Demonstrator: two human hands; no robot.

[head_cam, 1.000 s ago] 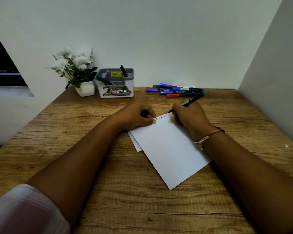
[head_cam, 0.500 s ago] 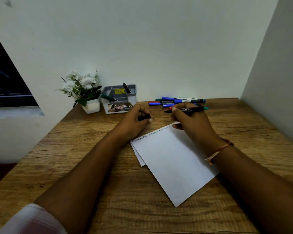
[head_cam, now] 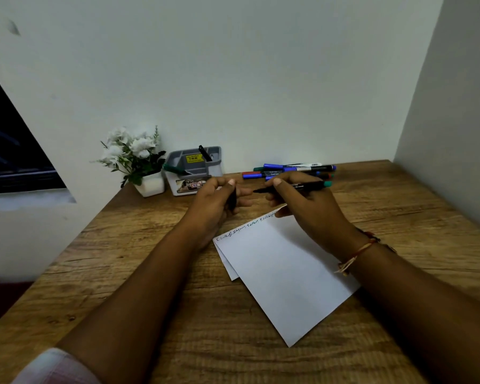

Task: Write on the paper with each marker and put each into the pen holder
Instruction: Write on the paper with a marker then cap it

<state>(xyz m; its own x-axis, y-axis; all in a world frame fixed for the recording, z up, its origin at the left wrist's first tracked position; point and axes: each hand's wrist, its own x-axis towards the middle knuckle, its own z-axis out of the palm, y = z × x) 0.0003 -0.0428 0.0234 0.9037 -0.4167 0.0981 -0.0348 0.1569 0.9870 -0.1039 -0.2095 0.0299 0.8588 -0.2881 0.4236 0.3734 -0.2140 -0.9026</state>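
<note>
Two hands meet above the far edge of the paper [head_cam: 286, 267]: the right hand [head_cam: 308, 206] grips a marker [head_cam: 297, 186] held level, its tip toward the left hand [head_cam: 214, 200], which pinches a dark cap [head_cam: 232, 199]; tip and cap are near but apart. A line of writing runs along the paper's top, so the step in hand looks to be capping this marker. Next calls for lining up tip and cap, pressing them together, then reaching to the holder [head_cam: 216, 167] at the back left of the table [head_cam: 399, 217], where two markers [head_cam: 204, 153] already sit. A pile [head_cam: 291, 169] of markers lies by the wall behind the right hand, not yet done. A plant [head_cam: 135, 156] just beside the holder could be brushed.
</note>
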